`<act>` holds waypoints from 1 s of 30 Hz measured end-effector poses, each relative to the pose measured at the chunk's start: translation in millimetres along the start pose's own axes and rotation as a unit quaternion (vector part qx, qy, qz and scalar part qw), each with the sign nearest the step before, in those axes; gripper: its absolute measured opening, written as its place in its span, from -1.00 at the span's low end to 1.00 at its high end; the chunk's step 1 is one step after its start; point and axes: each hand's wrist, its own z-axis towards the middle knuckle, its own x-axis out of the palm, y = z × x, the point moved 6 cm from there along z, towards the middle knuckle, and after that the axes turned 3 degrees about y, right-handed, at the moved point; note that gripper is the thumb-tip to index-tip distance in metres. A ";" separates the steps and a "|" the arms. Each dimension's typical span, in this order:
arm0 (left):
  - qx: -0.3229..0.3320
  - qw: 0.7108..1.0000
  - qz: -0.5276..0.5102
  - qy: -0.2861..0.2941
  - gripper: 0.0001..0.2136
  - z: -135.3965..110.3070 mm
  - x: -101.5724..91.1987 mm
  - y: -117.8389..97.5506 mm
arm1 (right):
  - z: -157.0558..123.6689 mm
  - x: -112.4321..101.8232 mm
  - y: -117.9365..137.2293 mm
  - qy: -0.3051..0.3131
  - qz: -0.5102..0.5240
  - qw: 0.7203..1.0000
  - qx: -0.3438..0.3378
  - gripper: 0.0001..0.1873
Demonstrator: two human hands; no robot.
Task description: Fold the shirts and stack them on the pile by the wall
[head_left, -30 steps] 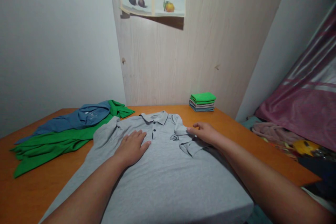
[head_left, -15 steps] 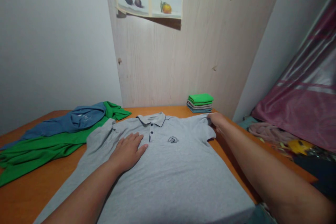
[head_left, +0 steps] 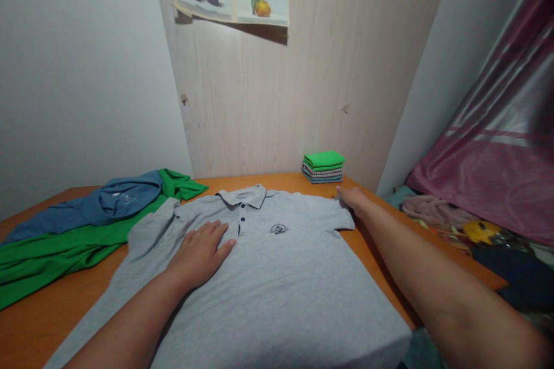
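Note:
A light grey polo shirt (head_left: 285, 282) lies front up, spread over the orange table, its collar at the far end and a small dark emblem on the chest. My left hand (head_left: 201, 253) rests flat on the chest beside the button placket, fingers stretched out. At the end of the sleeve on the right, my right hand (head_left: 351, 199) has its fingers closed on the cloth at the upper edge; the fingertips are partly hidden. The sleeve on the left is rumpled.
Blue (head_left: 130, 196) and green garments (head_left: 86, 245) lie loosely at the left of the table (head_left: 26, 328). A small folded stack of cloth (head_left: 324, 167) stands at the back edge. Beyond the table's right side are a pink curtain (head_left: 485, 167) and heaped clothes (head_left: 433, 210).
The sleeve on the right has come down and lies flatter, with my right hand slightly lower on it. My left hand stays on the chest. The whole view has shifted a little.

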 end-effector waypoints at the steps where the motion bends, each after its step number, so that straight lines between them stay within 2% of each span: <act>1: 0.001 1.000 0.001 -0.001 -0.38 0.2 -0.1 -0.1 | -2.9 -0.4 -1.5 0.013 -0.002 1.000 0.009 -0.64; 3: 0.000 1.000 0.005 0.000 -0.38 0.6 0.0 -0.1 | -11.0 -1.5 -4.0 0.038 -0.012 0.999 0.017 -0.64; 7: -0.002 1.000 0.019 0.006 -0.37 0.7 0.2 -0.6 | -30.1 -0.3 -3.1 0.069 -0.041 0.997 -0.021 -0.70; 13: -0.005 1.000 0.016 0.004 -0.38 0.4 -0.2 -1.4 | -44.5 -5.0 0.1 0.000 -0.161 0.986 -0.048 -0.37; 19: -0.011 1.000 0.006 0.007 -0.39 -0.1 1.0 -1.8 | -52.2 -10.6 1.5 -0.007 -0.268 0.963 -0.026 -0.47; 22: -0.014 1.000 0.001 0.005 -0.40 -0.4 0.9 -2.5 | -54.4 -9.5 19.6 -0.017 -0.304 0.952 -0.040 -0.50; 24: -0.015 1.000 0.001 0.006 -0.41 -0.4 0.7 -3.3 | -54.7 -2.1 41.9 -0.017 -0.314 0.946 -0.079 -0.48; 26: -0.016 1.000 -0.001 0.008 -0.40 -0.3 0.7 -4.2 | -56.1 14.3 68.4 0.004 -0.313 0.940 -0.132 -0.47; 30: -0.018 1.000 -0.006 0.016 -0.39 -0.5 1.6 -4.4 | -70.2 67.5 113.3 0.083 -0.298 0.922 -0.231 -0.48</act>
